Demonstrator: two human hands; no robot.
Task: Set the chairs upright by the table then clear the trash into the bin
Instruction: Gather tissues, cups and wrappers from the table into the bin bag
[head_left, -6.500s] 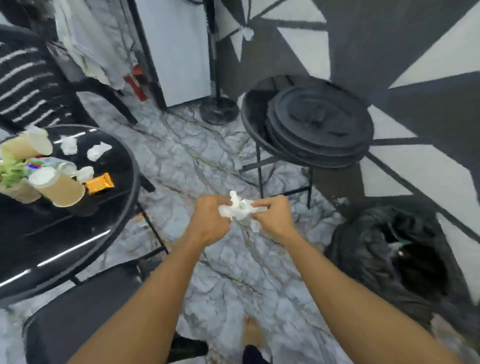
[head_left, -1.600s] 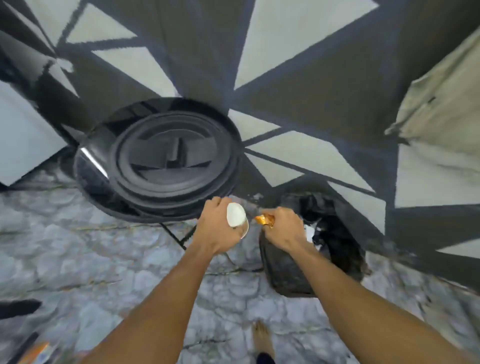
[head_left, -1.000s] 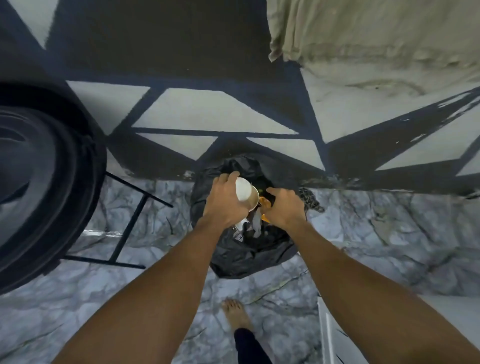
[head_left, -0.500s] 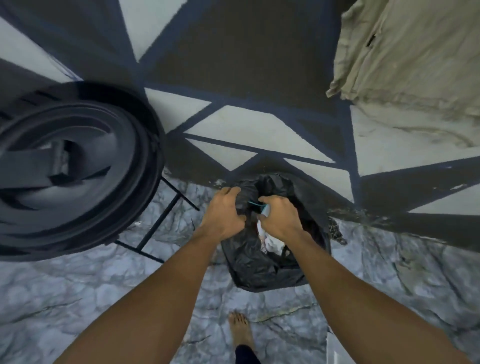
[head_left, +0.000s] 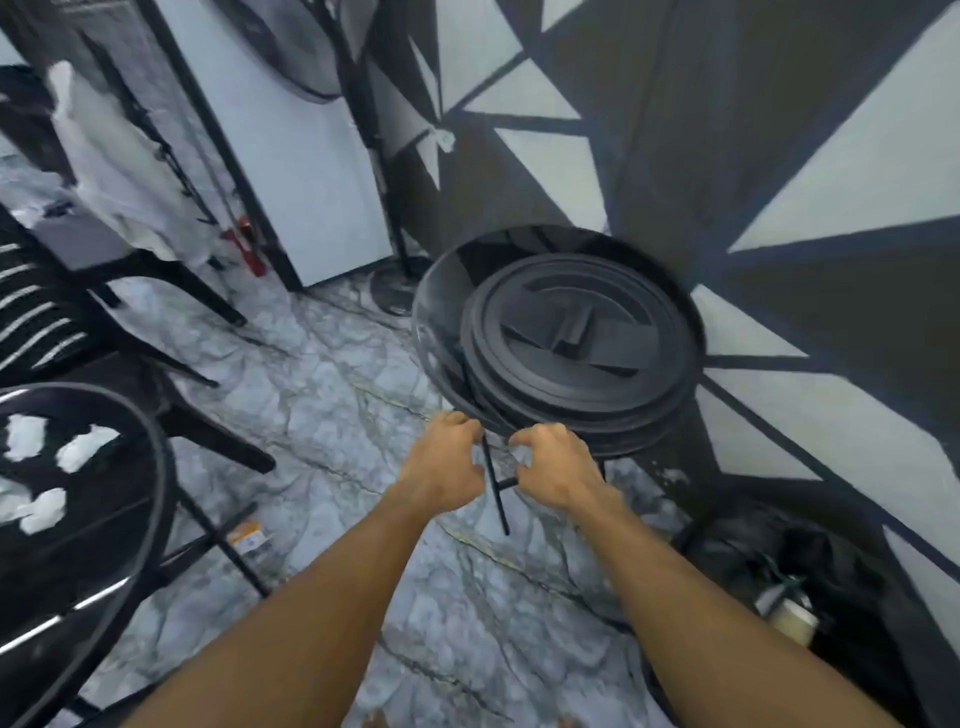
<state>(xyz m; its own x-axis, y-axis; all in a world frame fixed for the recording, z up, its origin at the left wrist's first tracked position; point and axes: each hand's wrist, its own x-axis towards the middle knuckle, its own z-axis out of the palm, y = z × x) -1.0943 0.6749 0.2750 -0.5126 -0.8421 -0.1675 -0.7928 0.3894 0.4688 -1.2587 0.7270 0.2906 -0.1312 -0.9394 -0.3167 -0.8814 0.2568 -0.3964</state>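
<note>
Hands: the left hand (head_left: 441, 467) and right hand (head_left: 558, 470) hang side by side at mid-frame. Their fingers are loosely curled and both are empty. Half a second ago they were down at the mouth of the bag.
Hedge: a thin black leg (head_left: 494, 491) shows between the hands. It seems to belong to the side table behind them rather than to be held, though the blur leaves that uncertain.
Change: the cup (head_left: 789, 618) that the left hand carried a moment earlier now lies inside the bin bag (head_left: 727, 566). The view has swung from the bin back toward the room.
Bin: the black bag sits low on the right against the patterned wall, with its mouth open.
Floor: a small orange wrapper (head_left: 248, 536) lies on the marble under the table's edge, well apart from the bin.
Table: the round black table (head_left: 104, 551) at the left edge carries several crumpled white tissues (head_left: 78, 449).
Side table: ahead, a smaller round side table (head_left: 434, 322) bears a stack of black lids (head_left: 576, 343).
Chair: beyond the round table, a black slatted chair (head_left: 47, 322) stands on its legs.
Meaning: one load has gone in. I judge the clearing part-done, with the tissues and the wrapper on the floor still to fetch.
Next: probably a turn left to the table, with both hands free to gather.
</note>
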